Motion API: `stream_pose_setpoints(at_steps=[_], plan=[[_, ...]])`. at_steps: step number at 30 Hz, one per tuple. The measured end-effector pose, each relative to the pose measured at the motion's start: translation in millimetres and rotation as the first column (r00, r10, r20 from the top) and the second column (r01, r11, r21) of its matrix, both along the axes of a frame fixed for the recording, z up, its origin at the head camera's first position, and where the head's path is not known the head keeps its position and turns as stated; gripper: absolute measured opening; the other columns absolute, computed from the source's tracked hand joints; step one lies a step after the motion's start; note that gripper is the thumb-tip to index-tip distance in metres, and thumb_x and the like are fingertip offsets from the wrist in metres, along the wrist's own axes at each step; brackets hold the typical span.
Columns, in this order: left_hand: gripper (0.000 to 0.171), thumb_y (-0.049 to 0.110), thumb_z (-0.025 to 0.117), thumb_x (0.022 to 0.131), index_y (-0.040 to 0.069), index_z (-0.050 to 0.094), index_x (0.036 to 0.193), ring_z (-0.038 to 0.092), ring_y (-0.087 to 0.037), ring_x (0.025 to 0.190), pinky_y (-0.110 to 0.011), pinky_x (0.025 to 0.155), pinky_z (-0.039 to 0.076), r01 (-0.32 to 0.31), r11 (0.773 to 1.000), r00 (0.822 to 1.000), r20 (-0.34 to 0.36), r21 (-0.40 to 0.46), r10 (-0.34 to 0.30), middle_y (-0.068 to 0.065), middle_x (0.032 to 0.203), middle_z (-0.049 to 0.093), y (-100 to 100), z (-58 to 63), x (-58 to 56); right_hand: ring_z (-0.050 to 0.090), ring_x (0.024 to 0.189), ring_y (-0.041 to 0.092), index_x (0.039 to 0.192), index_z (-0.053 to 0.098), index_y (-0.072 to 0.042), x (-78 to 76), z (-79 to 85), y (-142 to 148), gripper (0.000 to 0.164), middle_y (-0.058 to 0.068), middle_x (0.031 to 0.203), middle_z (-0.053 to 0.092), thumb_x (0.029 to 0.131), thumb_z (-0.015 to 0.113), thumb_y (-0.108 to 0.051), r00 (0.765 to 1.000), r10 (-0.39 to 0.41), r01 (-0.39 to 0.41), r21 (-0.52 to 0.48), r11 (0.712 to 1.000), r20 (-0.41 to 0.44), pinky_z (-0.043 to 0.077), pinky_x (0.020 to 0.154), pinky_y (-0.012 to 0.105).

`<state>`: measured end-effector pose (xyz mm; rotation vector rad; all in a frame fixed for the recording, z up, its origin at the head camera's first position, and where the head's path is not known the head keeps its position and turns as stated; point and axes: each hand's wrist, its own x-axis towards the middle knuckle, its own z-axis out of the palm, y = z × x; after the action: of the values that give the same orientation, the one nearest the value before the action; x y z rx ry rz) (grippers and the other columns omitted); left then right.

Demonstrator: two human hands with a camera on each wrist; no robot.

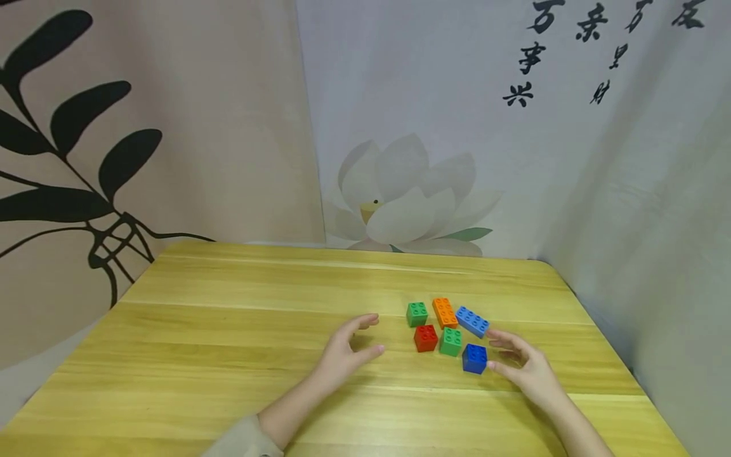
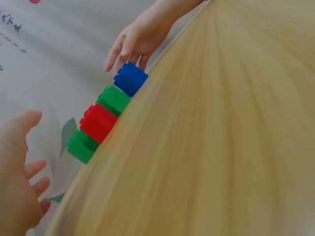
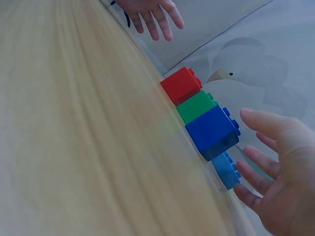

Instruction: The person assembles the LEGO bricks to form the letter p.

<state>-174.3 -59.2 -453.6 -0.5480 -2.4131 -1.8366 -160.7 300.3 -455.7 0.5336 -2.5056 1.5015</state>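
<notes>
My left hand hovers left of a group of toy building bricks, thumb and fingers spread apart with nothing between them. On the other side my right hand has its fingers parted, close beside the dark blue brick and the long light blue brick. Left of these stand a green brick and a red brick. Farther back are another green brick and a long orange brick. In the right wrist view, the right hand's fingers overlap the light blue brick's end.
A wooden table carries the bricks right of its middle. Behind it hangs a pale cloth printed with a lotus and characters. Another cloth side runs along the table's right edge.
</notes>
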Motion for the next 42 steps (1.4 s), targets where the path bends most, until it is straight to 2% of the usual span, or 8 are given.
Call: stream_pose_setpoints(at_steps=[8,14,20,29,34,42], plan=[[0.053,0.014,0.073,0.085,0.006,0.053,0.133,0.048,-0.031,0.12,-0.055,0.101,0.031,0.058,0.998,0.997,0.049,0.026,-0.059,-0.011,0.129,0.057,21.1,-4.9,-8.4,0.059,0.105,0.015,0.126,0.053,0.007,-1.0,-4.4,0.0,0.049,0.025,0.122,0.057,0.082,0.073,0.0,0.999,0.028,-0.028,-0.018,0.999,0.044,0.046,0.088,0.02],[0.055,0.016,0.074,0.084,0.008,0.053,0.134,0.049,-0.029,0.12,-0.05,0.102,0.035,0.081,0.997,0.993,0.086,0.017,-0.082,-0.007,0.129,0.058,34.3,-6.2,-12.8,0.058,0.102,0.006,0.126,0.054,0.007,-1.8,-6.1,1.9,0.048,0.026,0.121,0.057,0.082,0.072,0.0,0.998,0.036,-0.035,-0.017,0.999,0.05,0.046,0.086,0.019],[0.055,0.02,0.074,0.084,0.01,0.053,0.134,0.05,-0.027,0.119,-0.046,0.1,0.038,0.1,0.995,0.99,0.098,-0.004,-0.099,-0.004,0.128,0.058,46.8,-9.7,-19.1,0.058,0.102,0.006,0.127,0.054,0.005,-3.2,-7.8,4.0,0.048,0.023,0.121,0.059,0.082,0.073,-0.002,0.997,0.043,-0.042,-0.016,0.999,0.059,0.046,0.086,0.02],[0.057,0.021,0.076,0.082,0.012,0.054,0.133,0.054,-0.022,0.113,-0.044,0.097,0.041,0.09,0.995,0.99,0.112,-0.036,-0.086,-0.002,0.125,0.059,60.7,-10.7,-26.1,0.059,0.101,0.01,0.128,0.055,0.002,-5.4,-11.3,1.9,0.049,0.019,0.121,0.06,0.084,0.073,-0.006,0.994,0.048,-0.047,-0.011,0.999,0.097,0.047,0.085,0.022],[0.054,0.018,0.078,0.081,0.01,0.057,0.13,0.056,-0.022,0.11,-0.042,0.095,0.043,0.091,0.996,0.99,0.11,-0.025,-0.088,-0.002,0.123,0.06,66.4,-11.2,-31.0,0.059,0.1,0.01,0.128,0.055,0.002,-5.7,-11.4,1.1,0.048,0.017,0.119,0.061,0.083,0.073,-0.006,0.994,0.038,-0.04,0.013,0.999,0.098,0.048,0.084,0.023],[0.051,0.017,0.079,0.079,0.009,0.06,0.126,0.058,-0.019,0.105,-0.037,0.092,0.045,0.075,0.996,0.992,0.102,-0.057,-0.069,0.0,0.116,0.063,72.7,-15.0,-34.1,0.059,0.098,0.009,0.126,0.057,0.002,-2.6,-10.1,-0.5,0.047,0.016,0.116,0.062,0.083,0.074,-0.007,0.992,0.021,-0.025,0.031,0.999,0.125,0.048,0.083,0.024]])
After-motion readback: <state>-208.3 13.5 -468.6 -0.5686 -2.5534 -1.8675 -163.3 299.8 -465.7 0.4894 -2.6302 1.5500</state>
